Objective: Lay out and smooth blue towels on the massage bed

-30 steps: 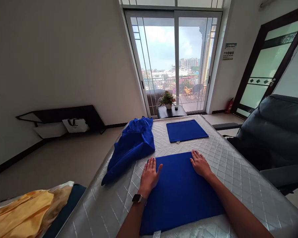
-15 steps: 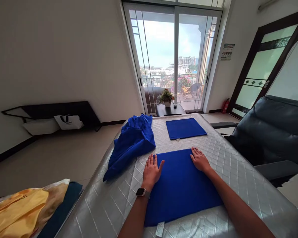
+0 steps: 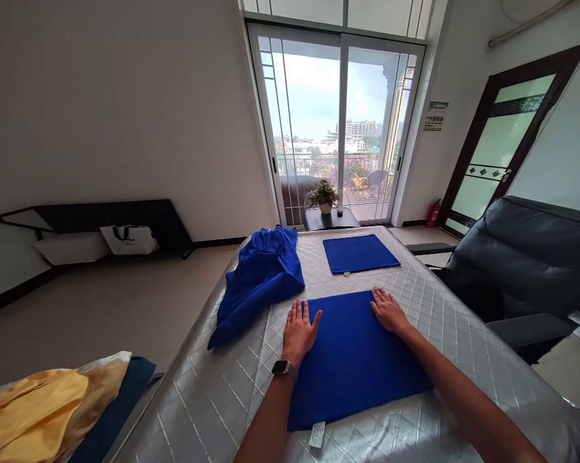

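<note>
On the head view, my two hands lie on the near pad [image 3: 355,366], a flat blue mat on a quilted silver table [image 3: 468,392]. The pad sits square in front of me, and I use it as my landmark.

My left hand [image 3: 299,333] rests at the pad's left edge, palm down with the fingers fanned. It grips nothing, and the thumb points in across the blue. A watch [image 3: 281,367] sits on that wrist. My right hand [image 3: 389,312] lies open and flat near the pad's far right corner, its fingers slightly spread, with nothing pinched.

Flat, spread hands suit this: the pressure stays even and the cloth is less likely to ruck, while pinched fingertips could drag it.

A white tag [image 3: 317,435] sticks out past the pad's near edge. Beyond the pad lies a second pad [image 3: 360,253], smooth and flat. Left of that one, and just beside my left hand, sits a crumpled blue cloth [image 3: 258,289]. A yellow cloth [image 3: 29,411] lies off the near left corner, and a black armchair [image 3: 526,270] stands to the right.
</note>
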{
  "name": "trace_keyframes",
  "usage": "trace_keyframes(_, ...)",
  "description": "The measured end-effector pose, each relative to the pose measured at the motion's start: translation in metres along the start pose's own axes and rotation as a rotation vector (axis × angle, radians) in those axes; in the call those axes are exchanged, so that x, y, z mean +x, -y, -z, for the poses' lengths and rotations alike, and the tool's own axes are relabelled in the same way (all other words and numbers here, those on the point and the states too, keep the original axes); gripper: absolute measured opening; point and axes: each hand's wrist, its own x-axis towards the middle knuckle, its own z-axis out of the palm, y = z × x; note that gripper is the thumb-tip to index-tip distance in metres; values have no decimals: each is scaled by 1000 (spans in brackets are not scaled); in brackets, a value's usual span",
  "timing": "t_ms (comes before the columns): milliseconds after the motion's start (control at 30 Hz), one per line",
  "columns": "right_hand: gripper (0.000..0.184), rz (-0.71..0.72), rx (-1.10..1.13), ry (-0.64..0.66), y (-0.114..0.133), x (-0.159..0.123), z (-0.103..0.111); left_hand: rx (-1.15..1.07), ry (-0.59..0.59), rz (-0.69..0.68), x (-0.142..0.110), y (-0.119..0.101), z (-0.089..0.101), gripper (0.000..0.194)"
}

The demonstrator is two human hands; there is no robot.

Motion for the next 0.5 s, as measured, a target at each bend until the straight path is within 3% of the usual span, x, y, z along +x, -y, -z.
trace_keyframes(233, 68, 3, 41, 22, 5, -25, -5, 0, -16, -7, 0, 1, -1, 91)
trace_keyframes(500, 71, 12, 112, 59, 4, -26, 2, 5, 4, -15, 3, 4, -2, 90)
